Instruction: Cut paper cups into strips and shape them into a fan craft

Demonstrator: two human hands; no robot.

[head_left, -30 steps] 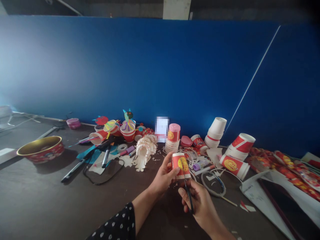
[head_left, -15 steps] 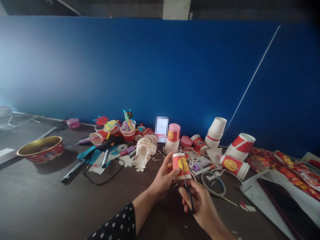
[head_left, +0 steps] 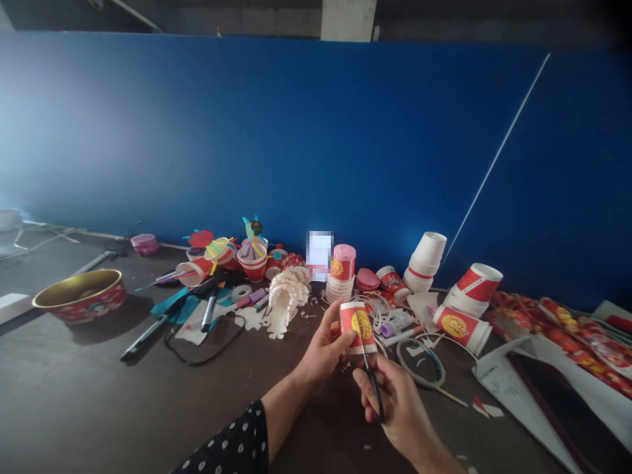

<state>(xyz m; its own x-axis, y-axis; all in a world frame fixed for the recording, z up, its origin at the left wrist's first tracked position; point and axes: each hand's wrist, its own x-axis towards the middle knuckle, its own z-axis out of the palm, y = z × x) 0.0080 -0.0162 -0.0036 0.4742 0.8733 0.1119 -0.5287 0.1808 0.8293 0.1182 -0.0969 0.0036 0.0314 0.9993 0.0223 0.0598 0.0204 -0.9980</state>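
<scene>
My left hand point(head_left: 323, 345) grips a red and white paper cup point(head_left: 348, 319) with a yellow round emblem, thumb on its front and fingers behind. Black-handled scissors point(head_left: 376, 388) are in my right hand point(head_left: 395, 395), their handles inside my fingers. A blade of the scissors lies up over the cup's front, across the emblem, with the lower part at the cup's near edge. Behind the cup stands a stack of paper cups point(head_left: 340, 289) topped by a pink-capped red one. Loops of pale tubing point(head_left: 419, 365) lie right of my hands.
At left stands a red bowl with a gold inside point(head_left: 81, 299). Markers point(head_left: 209, 309), decorated cups point(head_left: 253, 263) and a white cut-paper piece point(head_left: 284, 303) lie left of centre. More cups point(head_left: 461, 326), a white tray point(head_left: 503, 368) and a dark phone point(head_left: 557, 408) are on the right.
Hardly anything differs. Both hands keep the cup and scissors in nearly the same place, with only a slight shift of the whole view.
</scene>
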